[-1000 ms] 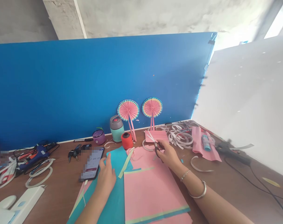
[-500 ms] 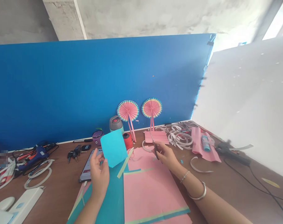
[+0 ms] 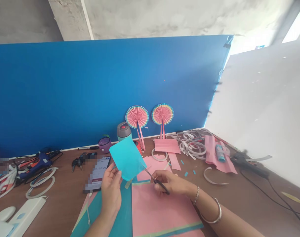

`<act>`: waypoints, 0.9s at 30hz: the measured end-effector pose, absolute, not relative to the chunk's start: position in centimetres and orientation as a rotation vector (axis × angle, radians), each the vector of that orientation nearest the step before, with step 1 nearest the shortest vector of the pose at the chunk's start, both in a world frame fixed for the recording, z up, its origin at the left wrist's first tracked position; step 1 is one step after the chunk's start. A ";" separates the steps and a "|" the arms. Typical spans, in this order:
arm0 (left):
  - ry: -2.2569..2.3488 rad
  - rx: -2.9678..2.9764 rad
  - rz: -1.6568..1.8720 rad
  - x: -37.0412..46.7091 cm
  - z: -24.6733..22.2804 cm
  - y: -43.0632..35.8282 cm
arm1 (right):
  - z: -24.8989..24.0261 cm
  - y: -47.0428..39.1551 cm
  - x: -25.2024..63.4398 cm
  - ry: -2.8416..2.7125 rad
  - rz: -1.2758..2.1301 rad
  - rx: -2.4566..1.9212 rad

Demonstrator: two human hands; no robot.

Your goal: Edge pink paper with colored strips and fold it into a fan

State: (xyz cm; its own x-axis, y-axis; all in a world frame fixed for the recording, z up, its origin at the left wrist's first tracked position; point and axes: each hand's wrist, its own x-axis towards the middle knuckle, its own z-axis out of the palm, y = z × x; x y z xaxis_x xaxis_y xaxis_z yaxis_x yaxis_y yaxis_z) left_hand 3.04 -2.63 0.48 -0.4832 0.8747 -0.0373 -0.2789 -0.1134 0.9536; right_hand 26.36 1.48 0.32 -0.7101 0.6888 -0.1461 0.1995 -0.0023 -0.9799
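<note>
Pinching turquoise paper (image 3: 126, 156) near the frame's center with your left hand (image 3: 112, 191).
Your right hand (image 3: 172, 183) grips scissors (image 3: 148, 171) at its right corner; bottle (image 3: 124, 130) and red container (image 3: 138, 145) sit partly blocked behind, pink sheet (image 3: 164, 210) lower center, phone (image 3: 100, 171) lower left.

fans: left fan (image 3: 137, 117) and right fan (image 3: 162, 114) side by side, up against partition (image 3: 95, 85)
pleated sheet: on desk (image 3: 61, 204), before right fan
bottle: left of fans (image 3: 124, 130)
pot: left of bottle (image 3: 104, 145)
phone: before pot (image 3: 100, 171)
keys: left of phone (image 3: 78, 162)
left glue gun: behind power strip (image 3: 28, 215), left of keys (image 3: 43, 160)
coils: right of pleated sheet (image 3: 195, 149)
tube: on creased sheet, right of coils (image 3: 220, 153)
right glue gun: right of tube (image 3: 250, 164)
paper stack: front centre (image 3: 164, 210)
card: in left hand (image 3: 111, 194), above stack's far left corner
</note>
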 end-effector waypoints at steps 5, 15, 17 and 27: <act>1.262 0.702 1.715 3.4 0.6 -2.9 | -1.0 1.4 25.6 -1.809 1.784 -0.869; 1.254 0.703 1.706 3.5 0.5 -2.8 | -1.5 1.6 25.7 -1.790 1.722 -0.886; 1.254 0.697 1.696 3.5 0.5 -2.8 | -1.5 1.6 25.7 -1.792 1.710 -0.877; 1.300 0.661 1.689 3.5 0.4 -2.9 | -1.7 1.6 25.6 -1.781 1.735 -0.873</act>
